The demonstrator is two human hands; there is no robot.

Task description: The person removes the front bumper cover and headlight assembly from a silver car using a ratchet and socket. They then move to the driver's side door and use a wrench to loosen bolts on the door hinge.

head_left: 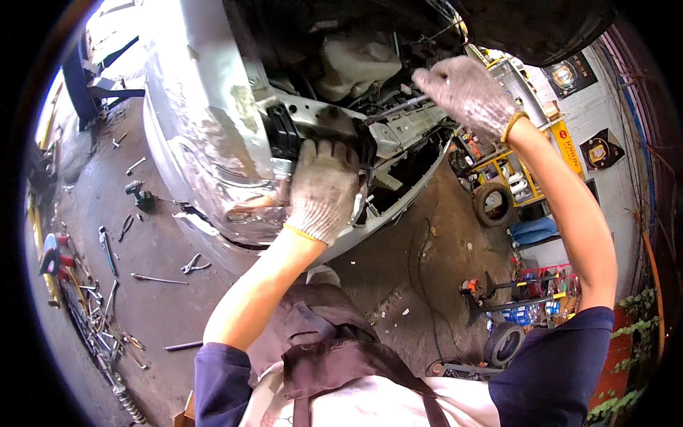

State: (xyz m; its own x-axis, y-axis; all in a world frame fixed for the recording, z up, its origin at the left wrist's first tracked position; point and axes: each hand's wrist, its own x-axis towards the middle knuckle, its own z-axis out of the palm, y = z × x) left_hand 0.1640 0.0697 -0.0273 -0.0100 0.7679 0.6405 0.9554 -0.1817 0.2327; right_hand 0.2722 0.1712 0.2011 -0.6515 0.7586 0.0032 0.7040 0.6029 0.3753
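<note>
My left hand (324, 188), in a grey knit glove, is pressed into the front corner of a silver car body (213, 142). Its fingers bend over beside a black bracket (283, 132); the fingertips are hidden, so what they grip cannot be made out. Farther right and higher, my gloved right hand (469, 92) is closed in a fist over the engine bay. A slim metal rod-shaped tool (404, 108) runs from that fist leftward over the metal crossmember (405, 132). Behind it sits a whitish plastic reservoir (359, 65).
On the floor at left lie a cordless drill (139, 195), pliers (193, 264), a long thin rod (160, 278) and several wrenches. Tyres (493, 204) and yellow shelving (523, 181) stand at right. A dark cable (420, 285) trails across the floor. The raised hood (533, 28) hangs overhead.
</note>
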